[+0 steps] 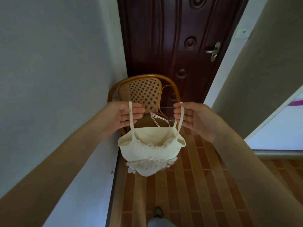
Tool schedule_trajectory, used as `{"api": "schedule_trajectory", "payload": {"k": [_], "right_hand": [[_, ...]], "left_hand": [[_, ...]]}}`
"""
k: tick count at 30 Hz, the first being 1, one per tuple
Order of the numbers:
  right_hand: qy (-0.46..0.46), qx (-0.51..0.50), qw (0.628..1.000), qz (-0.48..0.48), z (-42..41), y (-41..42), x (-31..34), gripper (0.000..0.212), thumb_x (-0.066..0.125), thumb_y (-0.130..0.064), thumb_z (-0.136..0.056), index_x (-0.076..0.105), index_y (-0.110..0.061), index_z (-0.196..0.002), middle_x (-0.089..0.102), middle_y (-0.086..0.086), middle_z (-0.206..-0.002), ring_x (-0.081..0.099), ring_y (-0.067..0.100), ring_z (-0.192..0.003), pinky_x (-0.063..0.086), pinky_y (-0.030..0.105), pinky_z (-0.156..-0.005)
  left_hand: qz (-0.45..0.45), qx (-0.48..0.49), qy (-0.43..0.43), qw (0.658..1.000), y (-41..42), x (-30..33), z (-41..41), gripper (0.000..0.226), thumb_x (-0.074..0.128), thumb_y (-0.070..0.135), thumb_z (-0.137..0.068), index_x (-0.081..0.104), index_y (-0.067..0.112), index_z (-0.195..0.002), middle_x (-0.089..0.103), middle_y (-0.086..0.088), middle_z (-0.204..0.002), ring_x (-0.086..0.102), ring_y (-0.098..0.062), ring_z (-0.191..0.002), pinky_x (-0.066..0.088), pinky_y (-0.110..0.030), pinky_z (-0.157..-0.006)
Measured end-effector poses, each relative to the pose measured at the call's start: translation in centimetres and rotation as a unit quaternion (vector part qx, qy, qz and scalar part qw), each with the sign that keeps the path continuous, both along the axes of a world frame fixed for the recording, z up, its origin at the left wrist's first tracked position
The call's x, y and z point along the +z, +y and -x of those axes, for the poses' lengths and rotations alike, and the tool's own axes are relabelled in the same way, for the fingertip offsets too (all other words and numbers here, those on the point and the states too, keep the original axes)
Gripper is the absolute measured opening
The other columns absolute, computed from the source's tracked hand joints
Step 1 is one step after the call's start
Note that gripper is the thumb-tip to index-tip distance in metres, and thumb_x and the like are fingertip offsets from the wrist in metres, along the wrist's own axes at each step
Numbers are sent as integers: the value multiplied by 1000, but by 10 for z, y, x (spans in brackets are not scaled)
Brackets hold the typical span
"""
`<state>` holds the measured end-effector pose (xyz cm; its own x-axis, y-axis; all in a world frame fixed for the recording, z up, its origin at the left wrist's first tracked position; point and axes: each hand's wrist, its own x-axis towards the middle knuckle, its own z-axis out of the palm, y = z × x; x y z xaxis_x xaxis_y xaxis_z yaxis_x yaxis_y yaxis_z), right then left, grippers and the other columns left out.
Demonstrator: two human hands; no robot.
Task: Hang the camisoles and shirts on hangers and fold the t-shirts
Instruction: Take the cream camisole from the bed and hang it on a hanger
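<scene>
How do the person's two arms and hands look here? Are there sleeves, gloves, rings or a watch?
Both forearms are bare along all their visible length; no sleeve shows in the head view. The left hand and the right hand wear no gloves. I see no ring, watch or bracelet on the visible parts. The fingernails look short and unpainted, though the picture is slightly soft.

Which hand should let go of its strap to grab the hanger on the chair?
Probably the right hand: the hanger on the chair lies just beneath its fingers. The left hand can keep the camisole up.
</scene>
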<state>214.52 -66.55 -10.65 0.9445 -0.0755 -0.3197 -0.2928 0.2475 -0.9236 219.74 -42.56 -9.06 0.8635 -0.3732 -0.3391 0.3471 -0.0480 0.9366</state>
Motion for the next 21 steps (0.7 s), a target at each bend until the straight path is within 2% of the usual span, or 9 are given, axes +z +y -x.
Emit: {"api": "schedule_trajectory", "payload": {"k": [10,14,19,21], "right_hand": [[60,7,998,-10,-93,-31,-42,20,52,-18,-97,70,-10,-102,73,0,-83,69,13,-82,54,29,-87],[93,7,996,-8,-118,-29,-62,21,54,-19,-96,70,-9,-103,73,0,-84,69,12,-82,53,30,-90],[135,9,991,-1,-147,-21,-97,19,55,-18,-96,70,-8,-101,73,1,-81,69,13,-79,51,33,-92],[165,17,986,14,-163,-17,-121,20,55,-20,-97,70,-9,-101,73,0,-82,69,14,-80,52,33,-91]], "left_hand": [[12,36,48,998,-28,-49,-92,34,34,3,-94,66,9,-102,76,-3,-96,73,-15,-89,51,-32,-90],[15,43,78,996,-30,-70,-116,32,35,7,-96,66,11,-100,77,-1,-91,73,-12,-84,50,-30,-84],[17,51,108,993,-21,-104,-143,32,36,8,-96,67,11,-100,76,-3,-95,73,-13,-85,52,-29,-83],[14,61,127,990,-13,-123,-154,32,36,7,-96,68,11,-99,76,-4,-95,73,-13,-84,56,-25,-76]]}}
